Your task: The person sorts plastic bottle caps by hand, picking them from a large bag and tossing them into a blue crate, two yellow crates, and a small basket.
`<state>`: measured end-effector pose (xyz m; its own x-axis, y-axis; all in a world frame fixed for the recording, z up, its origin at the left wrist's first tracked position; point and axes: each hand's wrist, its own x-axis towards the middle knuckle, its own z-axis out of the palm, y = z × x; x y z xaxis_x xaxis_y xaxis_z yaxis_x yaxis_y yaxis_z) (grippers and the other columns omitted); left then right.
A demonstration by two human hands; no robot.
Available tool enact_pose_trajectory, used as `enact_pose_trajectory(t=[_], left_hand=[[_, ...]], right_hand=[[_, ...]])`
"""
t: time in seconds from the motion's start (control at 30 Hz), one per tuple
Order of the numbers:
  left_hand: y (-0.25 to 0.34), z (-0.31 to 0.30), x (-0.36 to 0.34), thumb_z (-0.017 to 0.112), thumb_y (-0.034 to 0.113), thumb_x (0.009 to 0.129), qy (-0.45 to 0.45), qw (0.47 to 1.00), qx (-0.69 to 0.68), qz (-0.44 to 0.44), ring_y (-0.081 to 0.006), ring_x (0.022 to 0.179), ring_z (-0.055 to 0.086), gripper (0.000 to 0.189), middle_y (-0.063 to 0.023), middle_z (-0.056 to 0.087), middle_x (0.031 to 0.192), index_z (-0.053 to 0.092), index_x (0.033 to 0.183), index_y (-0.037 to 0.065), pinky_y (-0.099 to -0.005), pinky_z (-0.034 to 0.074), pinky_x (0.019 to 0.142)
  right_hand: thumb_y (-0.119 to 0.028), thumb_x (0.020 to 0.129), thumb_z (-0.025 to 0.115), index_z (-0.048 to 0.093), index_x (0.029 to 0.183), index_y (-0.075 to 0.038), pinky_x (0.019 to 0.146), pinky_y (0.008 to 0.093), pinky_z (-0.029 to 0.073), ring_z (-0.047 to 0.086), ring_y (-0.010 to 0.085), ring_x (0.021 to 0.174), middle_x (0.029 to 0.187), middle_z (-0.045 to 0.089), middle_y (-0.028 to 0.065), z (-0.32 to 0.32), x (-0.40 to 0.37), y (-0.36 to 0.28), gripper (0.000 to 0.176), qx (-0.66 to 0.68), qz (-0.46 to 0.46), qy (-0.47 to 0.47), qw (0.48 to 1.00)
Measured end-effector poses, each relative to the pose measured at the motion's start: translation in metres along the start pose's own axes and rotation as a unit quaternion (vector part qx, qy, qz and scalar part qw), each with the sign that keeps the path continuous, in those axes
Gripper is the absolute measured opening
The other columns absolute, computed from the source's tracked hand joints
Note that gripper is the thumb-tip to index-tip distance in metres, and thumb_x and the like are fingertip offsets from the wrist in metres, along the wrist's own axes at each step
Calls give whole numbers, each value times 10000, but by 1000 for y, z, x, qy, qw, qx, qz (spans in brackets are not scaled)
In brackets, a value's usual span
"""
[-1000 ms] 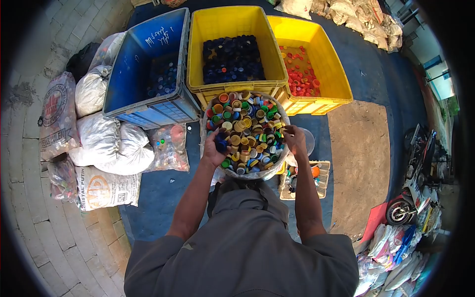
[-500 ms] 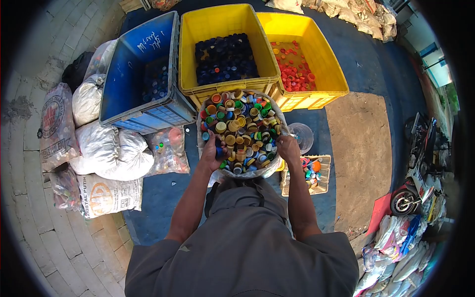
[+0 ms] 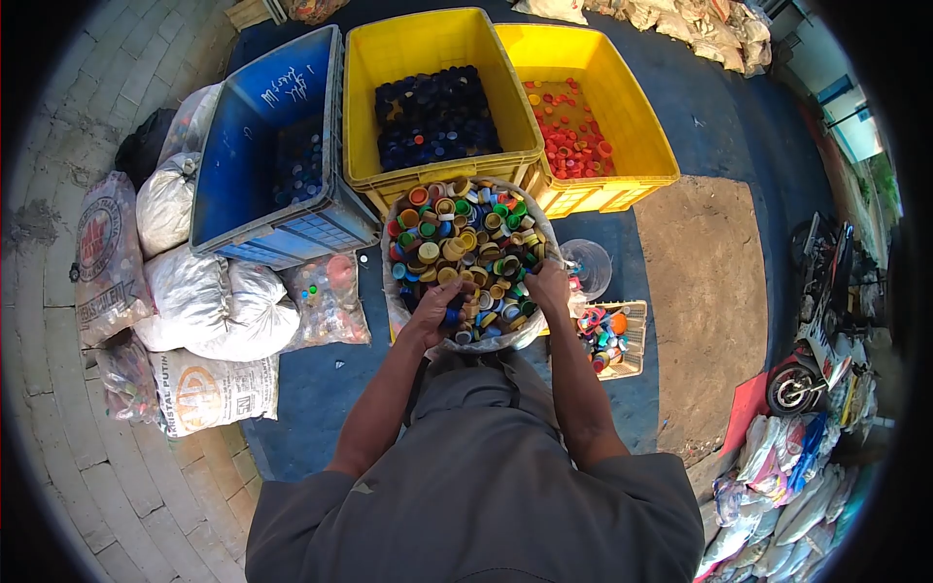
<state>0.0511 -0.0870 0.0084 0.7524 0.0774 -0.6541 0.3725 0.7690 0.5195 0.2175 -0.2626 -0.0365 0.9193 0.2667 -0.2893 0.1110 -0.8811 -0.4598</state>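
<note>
both left hand [image 3: 432,309] and right hand [image 3: 547,287] among caps [image 3: 466,238] in sack [image 3: 392,296], fingers bent, grip unclear

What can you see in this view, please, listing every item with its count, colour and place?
sack: one, white, centre
caps: many, mixed colours, heaped in the sack
blue crate: one, blue, behind the sack to the left, blue caps inside
yellow crates: two, yellow, behind the sack; one has dark blue caps, one red
basket: one, tan, right of the sack, mixed caps inside
clear bowl: one, see-through, beside the basket
filled bags: several, white, far left
motorbike: one, dark, right edge
left hand: on the caps, near side
right hand: on the caps, right side
</note>
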Motion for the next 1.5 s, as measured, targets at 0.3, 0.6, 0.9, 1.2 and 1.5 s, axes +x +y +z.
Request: enact_pose_trajectory(t=[0.3, 0.6, 0.9, 1.2, 1.5], left_hand=[[-5, 15, 11, 710, 246, 872, 0, 989, 119, 91, -65, 606, 545, 299, 26, 558, 779, 634, 1098, 65, -239, 463, 503], [3, 44, 15, 720, 171, 854, -59, 970, 175, 155, -34, 612, 492, 430, 38, 571, 779, 591, 1250, 60, -190, 389, 537], [-4, 40, 16, 699, 169, 873, -32, 957, 207, 199, -12, 574, 472, 368, 32, 600, 757, 616, 1210, 47, -188, 356, 486], [-6, 21, 24, 624, 249, 933, 37, 992, 2, 125, -66, 559, 523, 237, 16, 553, 729, 617, 1100, 80, -208, 431, 455], [2, 3, 32, 501, 315, 968, 38, 954, -296, 32, -219, 799, 611, 306, -84, 590, 905, 536, 1103, 43, -365, 563, 724]], right_hand=[[-204, 913, 641, 581, 1031, -19, 467, 171, 324, 420, 22, 536, 806, 638, 37, -35, -19, -8, 228, 617, 34, -245, 747], [-173, 926, 612, 589, 999, -48, 451, 173, 313, 438, 36, 543, 736, 548, -25, -28, -48, -32, 147, 678, 87, -312, 660], [-309, 908, 631, 614, 827, -62, 418, 205, 266, 379, 37, 449, 574, 463, -44, -39, -53, -52, 261, 567, 60, -262, 778], [-248, 928, 531, 573, 932, -68, 445, 209, 303, 437, 63, 531, 738, 573, 9, -24, -47, -54, 185, 616, 111, -215, 750], [-56, 816, 390, 499, 1224, -28, 767, 364, 505, 593, 238, 952, 1091, 600, 155, -30, -47, -49, 423, 783, 128, -258, 551]])
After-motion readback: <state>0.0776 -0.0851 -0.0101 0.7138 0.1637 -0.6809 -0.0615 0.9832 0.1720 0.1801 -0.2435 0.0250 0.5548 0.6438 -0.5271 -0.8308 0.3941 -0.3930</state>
